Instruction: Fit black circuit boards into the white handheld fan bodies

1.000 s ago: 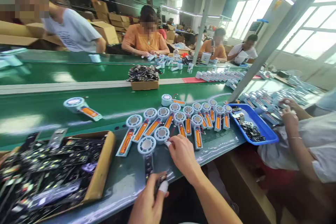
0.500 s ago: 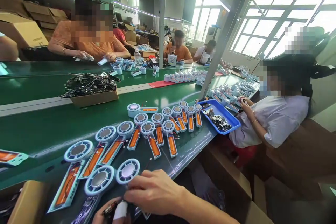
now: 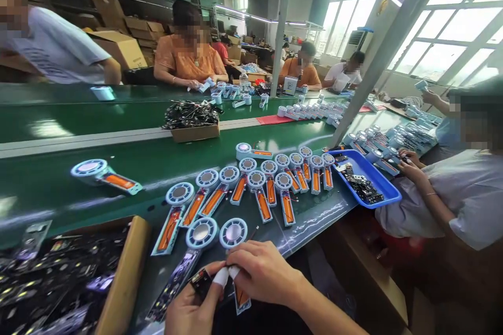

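Note:
Low in the view, my left hand (image 3: 194,303) is closed on a small black circuit board (image 3: 201,282), a white cover on its thumb. My right hand (image 3: 263,272) pinches at the left fingertips, over a light-blue handheld fan body (image 3: 233,233). What lies between the right fingertips is too small to make out. The fan's handle shows orange below my hands. Just left lies another fan body (image 3: 201,232), a dark circuit board (image 3: 173,285) along its handle.
Rows of fan bodies (image 3: 257,180) with orange handle interiors cover the green table (image 3: 129,149). A cardboard box (image 3: 135,251) of circuit boards stands at left. A blue tray (image 3: 387,200) holds more boards beside a co-worker at right. Other people sit across the table.
The view has swung left, so the table's things sit further right and the box shows more. My left hand has come further into view, its fingertips meeting my right hand's.

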A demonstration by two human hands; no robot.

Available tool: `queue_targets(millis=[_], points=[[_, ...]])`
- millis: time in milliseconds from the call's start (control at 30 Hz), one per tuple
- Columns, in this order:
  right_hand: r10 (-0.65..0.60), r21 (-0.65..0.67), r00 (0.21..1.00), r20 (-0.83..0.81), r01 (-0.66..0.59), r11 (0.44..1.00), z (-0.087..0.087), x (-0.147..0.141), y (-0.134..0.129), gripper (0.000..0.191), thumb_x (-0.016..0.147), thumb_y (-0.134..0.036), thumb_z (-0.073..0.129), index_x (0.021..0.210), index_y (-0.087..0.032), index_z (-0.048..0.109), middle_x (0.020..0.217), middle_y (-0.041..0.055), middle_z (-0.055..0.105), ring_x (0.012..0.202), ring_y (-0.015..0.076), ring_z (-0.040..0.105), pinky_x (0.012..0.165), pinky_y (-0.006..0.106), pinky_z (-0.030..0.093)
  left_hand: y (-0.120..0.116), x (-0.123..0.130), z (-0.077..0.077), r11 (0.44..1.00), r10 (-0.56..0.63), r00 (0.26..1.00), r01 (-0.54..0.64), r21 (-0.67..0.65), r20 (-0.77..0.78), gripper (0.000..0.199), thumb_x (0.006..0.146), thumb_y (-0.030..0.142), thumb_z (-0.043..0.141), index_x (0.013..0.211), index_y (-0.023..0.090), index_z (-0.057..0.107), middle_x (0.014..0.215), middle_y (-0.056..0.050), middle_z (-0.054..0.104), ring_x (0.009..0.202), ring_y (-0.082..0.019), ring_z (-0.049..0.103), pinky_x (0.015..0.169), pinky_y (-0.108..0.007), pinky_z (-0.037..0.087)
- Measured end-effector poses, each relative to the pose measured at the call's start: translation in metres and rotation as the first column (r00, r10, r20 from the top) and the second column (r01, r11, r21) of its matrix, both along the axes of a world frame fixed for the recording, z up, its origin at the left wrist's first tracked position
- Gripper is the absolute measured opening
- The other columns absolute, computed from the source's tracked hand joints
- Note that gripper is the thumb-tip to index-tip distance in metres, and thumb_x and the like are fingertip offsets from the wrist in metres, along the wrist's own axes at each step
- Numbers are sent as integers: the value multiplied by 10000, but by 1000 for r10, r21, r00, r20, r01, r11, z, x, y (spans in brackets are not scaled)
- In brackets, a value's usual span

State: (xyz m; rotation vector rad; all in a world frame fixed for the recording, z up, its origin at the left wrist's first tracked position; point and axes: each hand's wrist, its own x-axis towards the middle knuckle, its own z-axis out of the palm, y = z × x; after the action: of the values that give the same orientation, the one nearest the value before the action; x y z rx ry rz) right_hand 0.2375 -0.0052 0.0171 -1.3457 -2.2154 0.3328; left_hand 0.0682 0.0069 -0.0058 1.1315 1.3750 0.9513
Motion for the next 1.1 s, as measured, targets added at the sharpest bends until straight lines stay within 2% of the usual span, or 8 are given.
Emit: queue_targets(millis=[133,233,367,533,733,900,1000,1100], points=[[-5,-87,976,-218,-14,996,-1,2,1,193,899,-109,529,1016,-217,637,948,30,718,874,151,690,787,235,532,-3,7,6,998,53,993,-48,-42,109,407,575,491,800,794,150,770,653,-34,711,600,-205,640,594,-312,568],[25,-76,945,-327,-53,996,-3,4,3,197,939,-146,534,1055,-212,679,995,57,723,915,166,690,814,262,548,-3,6,13,998,56,991,-51,-47,125,351,613,446,769,808,154,751,681,-30,711,601,-180,618,614,-304,559],[42,-39,934,-356,-59,997,-3,4,4,254,990,-176,486,1065,-208,727,999,82,728,912,177,699,814,286,570,-6,3,23,999,17,994,-13,-39,110,321,685,430,718,867,165,707,712,-18,682,637,-178,624,633,-297,550],[-42,-119,928,-371,-3,993,3,0,2,245,947,-125,511,989,-208,737,972,64,739,885,170,710,783,269,571,-11,1,26,1000,-28,997,28,-7,70,357,796,503,607,931,180,675,715,-20,658,637,-192,619,625,-309,544],[-83,113,978,-189,106,988,0,-6,3,269,898,-74,472,929,-211,702,887,51,733,784,176,663,697,274,529,-14,5,21,986,-167,986,167,-28,15,388,829,544,555,669,195,609,594,-19,620,513,-172,593,474,-263,491],[-90,269,995,42,75,960,3,-10,2,284,922,-52,420,893,-196,664,839,50,714,690,176,594,618,281,464,-16,9,18,983,-186,979,186,-2,-83,378,877,509,481,652,214,557,510,10,569,420,-147,552,417,-231,422],[-104,306,985,135,58,950,4,-15,0,307,973,-85,386,852,-194,646,800,58,685,663,183,569,610,293,449,-18,9,12,969,-160,950,203,141,-269,341,922,421,412,663,233,529,510,-4,582,428,-168,565,444,-253,407],[-108,302,979,172,52,952,3,-18,-2,321,1008,-123,375,850,-193,646,792,63,671,668,188,575,621,296,459,-20,9,5,918,-52,894,219,332,-446,282,932,306,376,697,247,521,576,-40,638,514,-212,632,494,-281,416]])
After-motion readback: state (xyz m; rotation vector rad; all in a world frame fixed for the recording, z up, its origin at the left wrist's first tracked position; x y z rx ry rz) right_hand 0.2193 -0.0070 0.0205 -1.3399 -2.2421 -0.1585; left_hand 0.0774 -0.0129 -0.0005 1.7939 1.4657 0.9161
